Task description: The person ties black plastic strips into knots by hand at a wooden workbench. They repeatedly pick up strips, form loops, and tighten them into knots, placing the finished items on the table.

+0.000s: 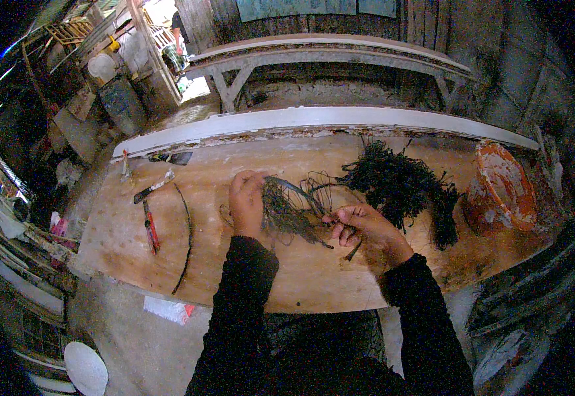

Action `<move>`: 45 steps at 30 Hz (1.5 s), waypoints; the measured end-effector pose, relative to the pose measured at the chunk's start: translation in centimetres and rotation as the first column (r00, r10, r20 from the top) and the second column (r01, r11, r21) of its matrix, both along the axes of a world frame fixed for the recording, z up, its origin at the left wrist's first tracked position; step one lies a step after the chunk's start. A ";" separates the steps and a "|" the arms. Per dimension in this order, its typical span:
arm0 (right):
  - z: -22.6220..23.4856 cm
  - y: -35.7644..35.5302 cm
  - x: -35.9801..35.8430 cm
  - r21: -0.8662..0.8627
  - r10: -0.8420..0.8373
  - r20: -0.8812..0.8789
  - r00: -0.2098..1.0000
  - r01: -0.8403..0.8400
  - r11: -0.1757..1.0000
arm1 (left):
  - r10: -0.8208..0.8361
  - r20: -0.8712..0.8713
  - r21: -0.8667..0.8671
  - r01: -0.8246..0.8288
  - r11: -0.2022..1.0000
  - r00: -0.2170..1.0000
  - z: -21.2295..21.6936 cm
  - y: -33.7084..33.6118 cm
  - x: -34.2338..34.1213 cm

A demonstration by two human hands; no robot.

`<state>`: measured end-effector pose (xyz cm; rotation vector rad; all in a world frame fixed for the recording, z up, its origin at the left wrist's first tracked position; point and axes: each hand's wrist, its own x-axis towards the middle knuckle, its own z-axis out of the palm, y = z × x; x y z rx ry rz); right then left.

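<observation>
My left hand (246,203) is closed at the upper end of a dark, curved strip (294,189) above the table. Lower down the strip, my right hand (366,231) pinches it between thumb and fingers. Thin dark strings (287,214) hang and tangle between my hands; whether they are tied to the strip I cannot tell. A large heap of black stringy fibre (393,181) lies just beyond my right hand. Left of my left hand, another long dark curved strip (187,231) lies on the tabletop.
On the wooden table (340,284) are a red-handled tool (150,228), a dark-handled blade (154,187) and, at right, an orange basin (502,188) smeared with white. A white board (300,117) runs along the far edge. Behind it stands a long bench (340,56).
</observation>
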<state>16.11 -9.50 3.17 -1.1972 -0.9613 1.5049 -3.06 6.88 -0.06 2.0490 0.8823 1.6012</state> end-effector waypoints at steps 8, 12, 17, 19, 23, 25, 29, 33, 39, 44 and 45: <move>-1.0 0.6 0.7 0.019 0.067 0.028 0.997 -0.068 0.998 | 0.065 0.004 0.049 -0.066 0.997 0.998 -0.6 0.4 -0.2; -0.5 0.3 0.5 -0.008 0.094 -0.030 0.995 -0.095 0.995 | 0.080 -0.047 0.084 -0.076 0.994 0.996 -0.2 0.5 -0.4; -1.0 -0.1 0.5 -0.015 0.093 0.021 0.995 -0.093 0.996 | 0.099 -0.064 0.069 -0.094 0.993 0.993 0.3 0.1 0.0; -1.3 0.1 0.6 -0.010 0.134 0.017 0.991 -0.134 0.991 | 0.072 -0.021 -0.019 -0.073 0.997 0.997 -0.1 0.5 -0.4; -1.0 -0.1 0.5 0.074 0.090 -0.115 0.989 -0.082 0.994 | 0.078 -0.075 -0.001 -0.078 0.997 0.994 -0.3 1.0 -0.8; -0.6 -0.5 0.5 0.133 0.019 -0.192 0.981 0.007 0.991 | 0.118 -0.143 0.090 -0.106 0.990 0.983 -0.1 0.8 -0.9; -0.5 -0.4 1.8 0.239 -0.048 -0.380 0.924 0.148 0.960 | 0.148 -0.156 0.111 -0.131 0.985 0.977 -0.2 1.0 -1.0; -1.5 0.3 3.2 0.364 -0.080 -0.499 0.863 0.293 0.884 | 0.132 -0.134 0.059 -0.125 0.990 0.982 -0.4 0.8 -0.7; -1.7 0.7 3.2 0.355 -0.169 -0.556 0.814 0.416 0.837 | -0.044 -0.060 -0.253 0.027 0.967 0.997 -1.4 0.3 0.3; -2.7 1.2 2.3 0.255 -0.329 -0.325 0.886 0.418 0.872 | -0.347 0.179 -0.544 0.387 0.744 0.921 -1.2 -2.3 2.3; -1.4 0.8 0.7 0.230 -0.341 -0.316 0.885 0.420 0.878 | -0.369 0.237 -0.589 0.435 0.681 0.899 -0.6 -3.2 2.4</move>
